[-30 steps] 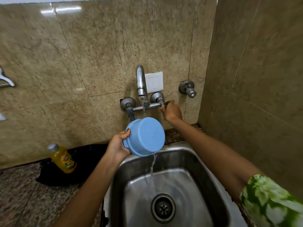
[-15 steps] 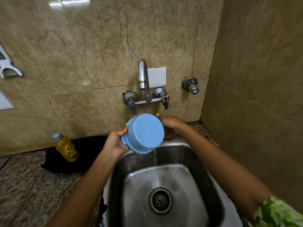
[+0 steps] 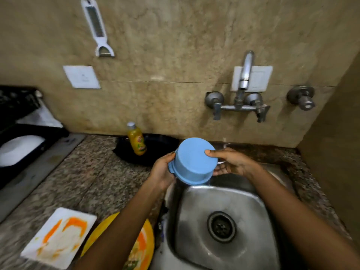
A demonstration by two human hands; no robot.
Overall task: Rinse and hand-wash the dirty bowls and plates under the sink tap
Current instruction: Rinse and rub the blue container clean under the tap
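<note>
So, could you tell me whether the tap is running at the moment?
Off, it seems: no stream falls from the tap spout into the sink.

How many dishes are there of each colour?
Blue: 1, the bowl, held by the left hand and right hand over the sink.
White: 1, the dirty square plate.
Yellow: 1, the dirty round plate, partly hidden by the left arm.
Total: 3.
</note>
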